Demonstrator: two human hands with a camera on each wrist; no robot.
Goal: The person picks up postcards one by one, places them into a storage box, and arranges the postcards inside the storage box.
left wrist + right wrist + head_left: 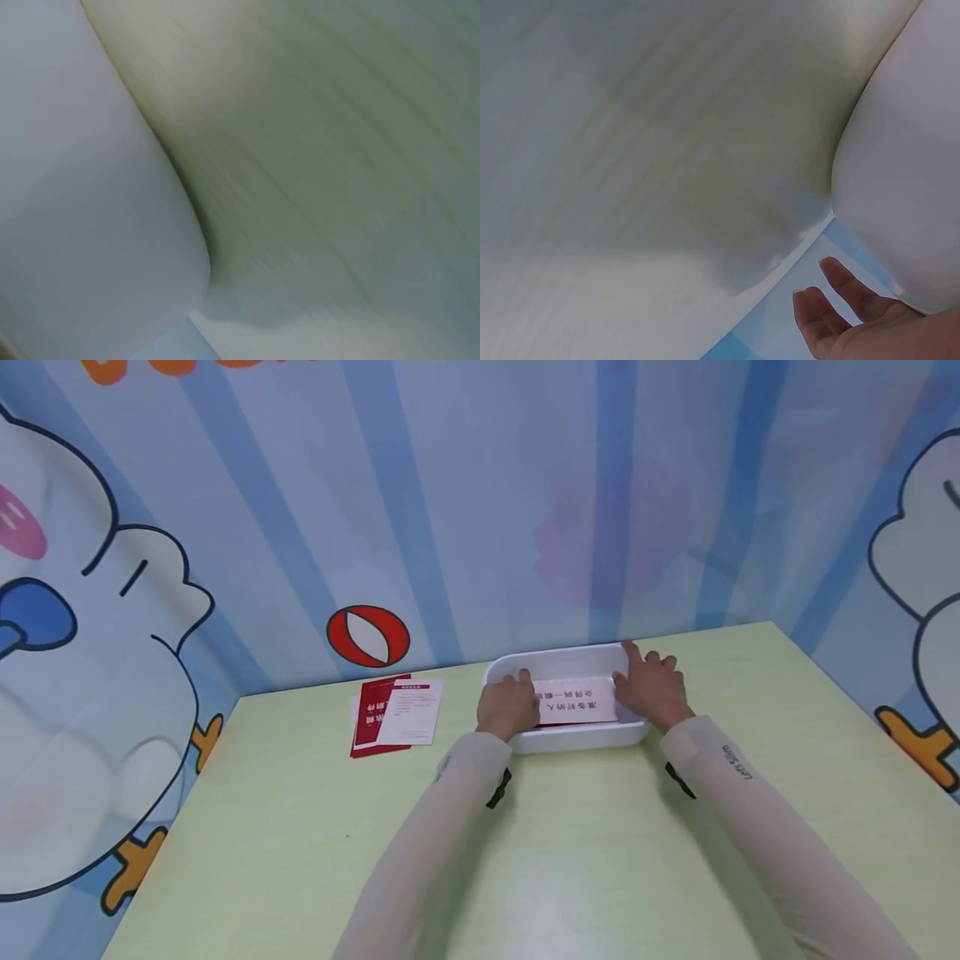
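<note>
A white rectangular plastic box [581, 741] stands near the back edge of the table. Inside it lies a white card [581, 706] with dark characters, a red edge showing below. My left hand [508, 706] reaches over the box's left end, beside the card's left side; its fingertips are mostly hidden. At the right end is my right hand [654, 687], its thumb inside near the card and other fingers by the rim. In the right wrist view, the right hand's fingers [847, 289] are spread and loosely bent outside the box wall [900, 150].
Left of the box, a white printed card [412, 714] overlaps a red card [367, 718] on the pale green table [300, 843]. A blue cartoon backdrop [480, 510] rises directly behind the table. Light sleeves cover both forearms.
</note>
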